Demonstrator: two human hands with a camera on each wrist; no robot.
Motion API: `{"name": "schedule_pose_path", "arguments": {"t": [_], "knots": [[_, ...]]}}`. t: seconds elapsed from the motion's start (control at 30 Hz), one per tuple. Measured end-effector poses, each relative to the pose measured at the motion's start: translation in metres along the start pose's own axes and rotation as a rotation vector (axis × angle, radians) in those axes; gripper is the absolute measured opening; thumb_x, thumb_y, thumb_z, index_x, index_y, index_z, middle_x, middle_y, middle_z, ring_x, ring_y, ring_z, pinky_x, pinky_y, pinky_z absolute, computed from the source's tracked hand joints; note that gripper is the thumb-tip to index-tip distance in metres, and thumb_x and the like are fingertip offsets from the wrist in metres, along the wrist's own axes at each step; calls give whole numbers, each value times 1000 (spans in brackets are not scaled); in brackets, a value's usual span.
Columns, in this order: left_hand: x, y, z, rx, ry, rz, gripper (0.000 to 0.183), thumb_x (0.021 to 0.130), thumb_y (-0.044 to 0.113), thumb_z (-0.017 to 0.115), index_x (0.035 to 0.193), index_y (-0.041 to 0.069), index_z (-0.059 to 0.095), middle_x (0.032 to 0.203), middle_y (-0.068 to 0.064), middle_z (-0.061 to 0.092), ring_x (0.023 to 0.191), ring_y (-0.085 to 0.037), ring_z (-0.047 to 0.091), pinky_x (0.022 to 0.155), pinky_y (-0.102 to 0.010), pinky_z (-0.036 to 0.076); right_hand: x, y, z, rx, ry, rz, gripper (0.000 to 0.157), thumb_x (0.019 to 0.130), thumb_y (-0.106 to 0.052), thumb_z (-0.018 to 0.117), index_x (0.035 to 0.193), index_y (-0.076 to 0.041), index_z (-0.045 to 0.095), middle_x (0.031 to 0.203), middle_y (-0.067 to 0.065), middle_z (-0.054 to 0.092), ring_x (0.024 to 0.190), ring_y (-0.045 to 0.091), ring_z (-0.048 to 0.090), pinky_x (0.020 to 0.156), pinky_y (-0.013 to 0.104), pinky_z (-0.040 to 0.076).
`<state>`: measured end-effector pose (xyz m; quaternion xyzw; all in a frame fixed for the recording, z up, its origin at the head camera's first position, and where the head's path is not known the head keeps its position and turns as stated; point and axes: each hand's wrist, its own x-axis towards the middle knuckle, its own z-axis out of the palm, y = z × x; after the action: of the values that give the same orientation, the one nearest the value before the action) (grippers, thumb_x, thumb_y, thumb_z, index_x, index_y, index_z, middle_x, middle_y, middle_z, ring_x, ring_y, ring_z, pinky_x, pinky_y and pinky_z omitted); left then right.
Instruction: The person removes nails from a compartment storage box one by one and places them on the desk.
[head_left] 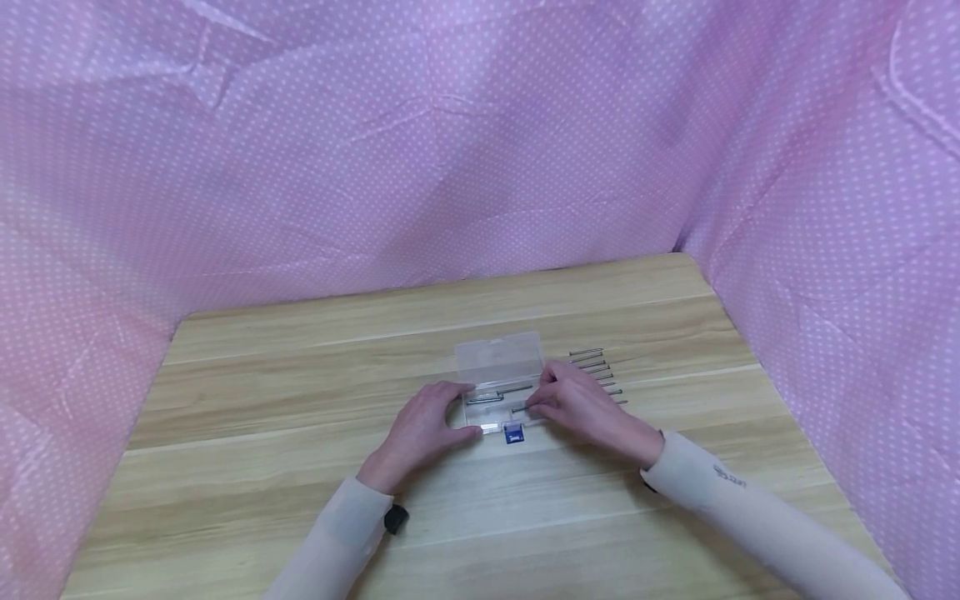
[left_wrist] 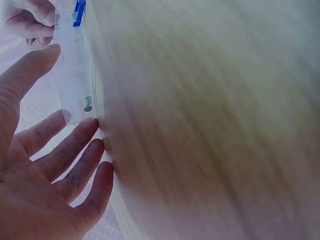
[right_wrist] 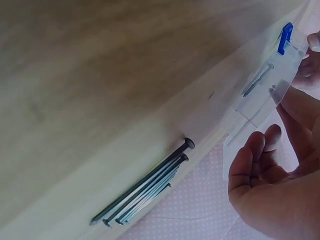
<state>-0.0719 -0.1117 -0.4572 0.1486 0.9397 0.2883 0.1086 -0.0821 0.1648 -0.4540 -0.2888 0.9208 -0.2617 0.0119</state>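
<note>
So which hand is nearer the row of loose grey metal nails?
Right. The right hand is beside the nails, at the right end of the clear plastic box; the left hand is farther, at the box's left end.

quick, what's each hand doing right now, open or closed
Left hand: open, touching the clear plastic box.
Right hand: closed, pinching a nail.
</note>
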Motion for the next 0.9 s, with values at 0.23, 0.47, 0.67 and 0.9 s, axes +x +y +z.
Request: {"name": "schedule_pose_path", "arguments": {"t": [0.23,0.47,0.67,0.9], "knots": [[0,0,0,3,-2,-6,68,84,42,86,140,13,63,139,-9,62,131,-30,54,111,-52,44,3,-2,-2,-52,-35,-26,12,86,-16,85,98,-17,85,86,-9,50,81,12,42,69,26,37],[0,1,0,10,-7,-6,68,84,42,86,141,14,62,139,-8,62,132,-30,54,112,-51,43,9,-3,-5,-124,-73,-61,13,83,-18,87,96,-20,85,84,-11,52,82,13,42,74,29,37],[1,1,0,9,-7,-6,68,83,42,86,140,13,63,139,-8,63,131,-30,54,112,-51,44,11,-3,-9,-156,-116,-73,12,83,-23,87,94,-23,84,87,-12,56,81,11,40,72,27,35],[1,0,0,8,-7,-4,68,83,42,86,140,13,63,139,-9,63,131,-30,54,111,-52,44,12,-3,-10,-154,-159,-64,15,85,-23,85,100,-23,85,85,-12,52,79,12,37,70,26,32]]}}
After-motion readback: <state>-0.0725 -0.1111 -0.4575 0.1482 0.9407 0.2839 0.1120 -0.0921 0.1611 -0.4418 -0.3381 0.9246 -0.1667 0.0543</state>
